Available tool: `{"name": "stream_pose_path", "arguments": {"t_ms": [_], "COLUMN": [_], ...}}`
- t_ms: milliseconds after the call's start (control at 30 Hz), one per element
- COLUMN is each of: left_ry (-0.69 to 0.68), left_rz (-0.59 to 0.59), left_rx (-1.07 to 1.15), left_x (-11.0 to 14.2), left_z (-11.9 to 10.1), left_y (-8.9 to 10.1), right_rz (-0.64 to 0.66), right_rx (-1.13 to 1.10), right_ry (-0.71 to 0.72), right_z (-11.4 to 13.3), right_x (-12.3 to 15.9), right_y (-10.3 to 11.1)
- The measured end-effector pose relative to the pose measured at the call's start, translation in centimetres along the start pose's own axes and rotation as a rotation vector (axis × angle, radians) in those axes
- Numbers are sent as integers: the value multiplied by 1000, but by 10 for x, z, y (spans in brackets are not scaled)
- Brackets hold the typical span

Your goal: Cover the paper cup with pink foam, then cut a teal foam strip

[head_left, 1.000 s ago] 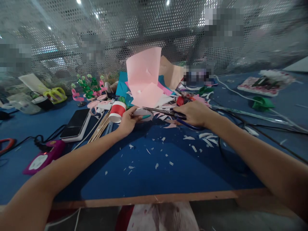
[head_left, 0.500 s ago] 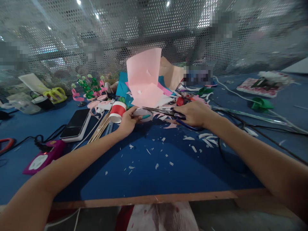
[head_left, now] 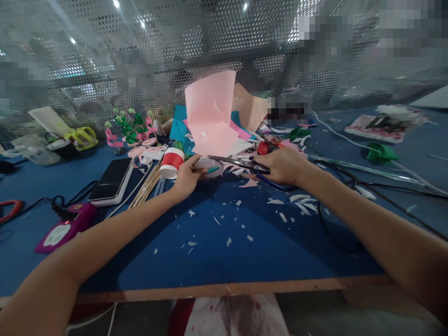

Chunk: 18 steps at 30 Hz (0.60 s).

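Observation:
Between the thumb and fingers of my left hand (head_left: 187,178) is a round white paper piece (head_left: 214,173), perhaps the end of a paper cup. My right hand (head_left: 282,165) is closed round the dark blue handles of a pair of scissors (head_left: 236,161). The blades point left and lie across the top of the white piece, near my left fingertips. Whether they bite into its edge I cannot tell. A red and white paper cup (head_left: 172,161) lies tilted just left of my left hand. Large pink paper (head_left: 210,100) rises behind both hands.
White paper scraps (head_left: 229,241) litter the blue table (head_left: 210,266). At left lie wooden sticks (head_left: 145,186), a phone-like device (head_left: 111,179) and a purple power strip (head_left: 66,228). Pink and green paper flowers (head_left: 129,126) stand behind. Black cables (head_left: 395,186) cross the right side.
Both hands, the scissors and the white piece hold nearly the same position. The whole view has shifted very slightly.

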<state>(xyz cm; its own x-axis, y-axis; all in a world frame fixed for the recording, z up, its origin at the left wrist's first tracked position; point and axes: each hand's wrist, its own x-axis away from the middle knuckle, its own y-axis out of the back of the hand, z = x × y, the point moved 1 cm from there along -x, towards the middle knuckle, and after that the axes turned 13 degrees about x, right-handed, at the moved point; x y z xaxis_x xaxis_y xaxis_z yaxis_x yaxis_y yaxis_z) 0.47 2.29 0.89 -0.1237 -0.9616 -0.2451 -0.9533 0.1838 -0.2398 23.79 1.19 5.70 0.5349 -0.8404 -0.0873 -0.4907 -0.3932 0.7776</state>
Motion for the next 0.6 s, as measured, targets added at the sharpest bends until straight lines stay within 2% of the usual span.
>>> {"name": "stream_pose_path", "arguments": {"t_ms": [167,600], "left_ry": [3,0], "left_rz": [-9,65], "left_rx": [8,-37], "left_x": [0,0], "left_z": [0,4], "left_y": [0,1], "right_rz": [15,-16], "right_rx": [1,-23], "right_ry": [-7,19], "right_z": [0,-1], "right_x": [1,0], "right_y": [0,-5]}}
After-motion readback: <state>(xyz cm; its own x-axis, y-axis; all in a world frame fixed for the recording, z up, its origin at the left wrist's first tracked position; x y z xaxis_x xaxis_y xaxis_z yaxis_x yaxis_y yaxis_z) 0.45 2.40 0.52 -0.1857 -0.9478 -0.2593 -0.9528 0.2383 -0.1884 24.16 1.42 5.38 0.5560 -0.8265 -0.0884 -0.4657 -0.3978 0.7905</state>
